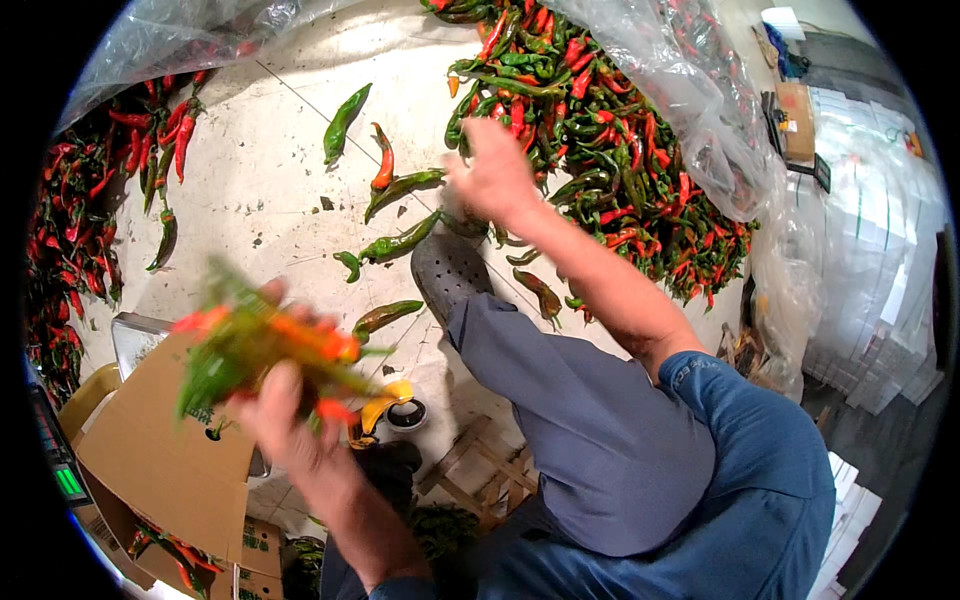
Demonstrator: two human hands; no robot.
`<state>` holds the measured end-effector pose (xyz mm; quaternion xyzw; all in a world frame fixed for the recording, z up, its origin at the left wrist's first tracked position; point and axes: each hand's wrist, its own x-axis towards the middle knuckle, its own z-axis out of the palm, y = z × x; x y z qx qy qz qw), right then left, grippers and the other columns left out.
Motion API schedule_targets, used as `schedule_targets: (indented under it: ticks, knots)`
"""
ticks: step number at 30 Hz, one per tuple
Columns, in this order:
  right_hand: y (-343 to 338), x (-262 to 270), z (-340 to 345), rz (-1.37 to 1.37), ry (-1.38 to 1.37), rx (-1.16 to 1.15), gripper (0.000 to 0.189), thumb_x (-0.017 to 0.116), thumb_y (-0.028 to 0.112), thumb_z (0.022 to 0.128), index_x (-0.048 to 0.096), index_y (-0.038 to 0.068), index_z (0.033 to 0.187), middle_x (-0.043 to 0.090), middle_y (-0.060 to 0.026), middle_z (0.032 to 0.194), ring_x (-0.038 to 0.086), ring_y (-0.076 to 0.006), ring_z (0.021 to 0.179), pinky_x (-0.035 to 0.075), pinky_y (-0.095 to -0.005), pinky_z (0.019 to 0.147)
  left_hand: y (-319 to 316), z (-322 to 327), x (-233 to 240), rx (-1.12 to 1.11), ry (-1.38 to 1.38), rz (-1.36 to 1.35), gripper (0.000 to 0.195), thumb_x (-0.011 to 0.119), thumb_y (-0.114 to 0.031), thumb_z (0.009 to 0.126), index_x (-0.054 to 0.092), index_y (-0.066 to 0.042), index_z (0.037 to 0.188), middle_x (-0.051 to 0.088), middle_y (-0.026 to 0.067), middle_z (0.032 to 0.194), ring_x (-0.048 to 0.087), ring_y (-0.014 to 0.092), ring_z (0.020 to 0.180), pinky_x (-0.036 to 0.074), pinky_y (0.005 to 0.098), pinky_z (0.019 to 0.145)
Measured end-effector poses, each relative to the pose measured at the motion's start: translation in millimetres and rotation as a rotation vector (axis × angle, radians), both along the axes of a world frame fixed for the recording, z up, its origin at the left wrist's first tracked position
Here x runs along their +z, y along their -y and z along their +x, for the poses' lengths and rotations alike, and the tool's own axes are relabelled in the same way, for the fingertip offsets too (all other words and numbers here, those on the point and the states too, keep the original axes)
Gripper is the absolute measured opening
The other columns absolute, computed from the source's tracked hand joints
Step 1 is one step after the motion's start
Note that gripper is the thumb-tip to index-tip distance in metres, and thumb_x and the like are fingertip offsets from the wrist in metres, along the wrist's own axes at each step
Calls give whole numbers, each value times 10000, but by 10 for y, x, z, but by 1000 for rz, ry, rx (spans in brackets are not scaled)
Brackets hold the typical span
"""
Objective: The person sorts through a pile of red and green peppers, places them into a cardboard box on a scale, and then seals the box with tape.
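Observation:
My left hand (281, 420) is closed around a bunch of green, red and orange chili peppers (255, 337), blurred by motion. The bunch is in front of the flap of a cardboard box (165, 442). At the near edge of a large heap of red and green chili peppers (600, 135), my right hand (491, 169) has its fingers apart, and I see nothing held in it. Its underside is hidden. Just left of it, a green pepper (409, 189) and an orange-red pepper (383, 161) lie on the pale floor (255, 195).
More red peppers (64, 217) are piled at the left. Clear plastic sheeting (675, 82) partly covers the right heap. My clog (450, 270) rests among loose peppers. The open box holds peppers (184, 559). A yellow-handled tool (382, 405) and wooden slats (480, 457) lie below.

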<state>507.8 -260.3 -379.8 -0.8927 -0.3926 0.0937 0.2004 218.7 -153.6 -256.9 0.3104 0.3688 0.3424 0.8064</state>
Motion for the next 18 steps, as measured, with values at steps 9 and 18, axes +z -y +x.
schedule_targets:
  ticks: [9,18]
  knots:
    - [2,-478,673,-505,294,-88,443,700,422,853,707,44,1084,583,-178,1189,495,-347,1175,411,-498,960,-695,-1530,1364,111,-628,683,820,686,-210,859,279,-54,1554,447,263,1457,593,352,1125,538,486,941]
    - [-227,-785,510,-397,351,-309,640,722,610,796,674,117,1202,494,-162,1316,424,-337,1266,374,-533,977,-1099,-2661,1531,-209,-1556,855,863,724,-254,851,266,-68,1558,388,262,1497,530,371,1205,488,509,992]
